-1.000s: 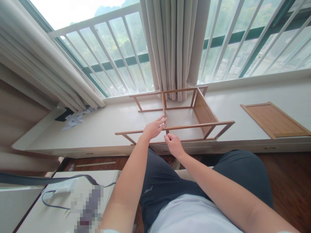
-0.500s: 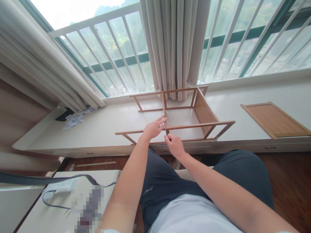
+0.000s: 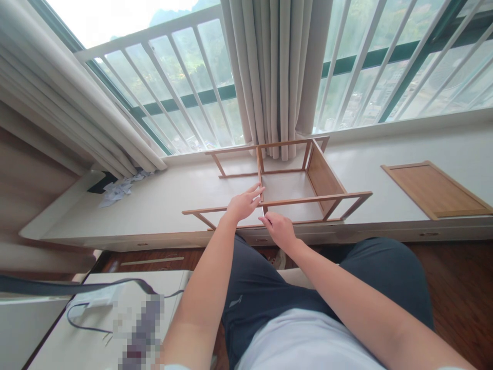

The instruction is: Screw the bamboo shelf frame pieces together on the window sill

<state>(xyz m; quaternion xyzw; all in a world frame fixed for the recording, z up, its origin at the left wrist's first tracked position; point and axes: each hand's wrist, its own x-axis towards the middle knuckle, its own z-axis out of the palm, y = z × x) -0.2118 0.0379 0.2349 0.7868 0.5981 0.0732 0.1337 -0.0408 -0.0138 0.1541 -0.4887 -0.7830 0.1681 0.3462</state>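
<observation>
A light wooden shelf frame (image 3: 327, 197) lies on its side on the white window ledge (image 3: 162, 200), one solid panel fitted at its right end. My left hand (image 3: 242, 204) lies over the frame's near rail where the middle cross bar meets it, fingers stretched along the wood. Just below that joint, my right hand (image 3: 280, 229) has its fingertips pinched on a small thin tool (image 3: 263, 210) that points up into the joint. What kind of tool it is cannot be made out.
A loose wooden panel (image 3: 435, 189) lies flat on the ledge at right. Crumpled paper (image 3: 117, 189) sits at the ledge's left end by the curtain (image 3: 279, 72). A white table (image 3: 88, 329) with a dark cable stands near left. My knees are under the ledge edge.
My right hand has edged slightly up and left toward the joint, turning a little at the wrist. The left hand and the frame have stayed still.
</observation>
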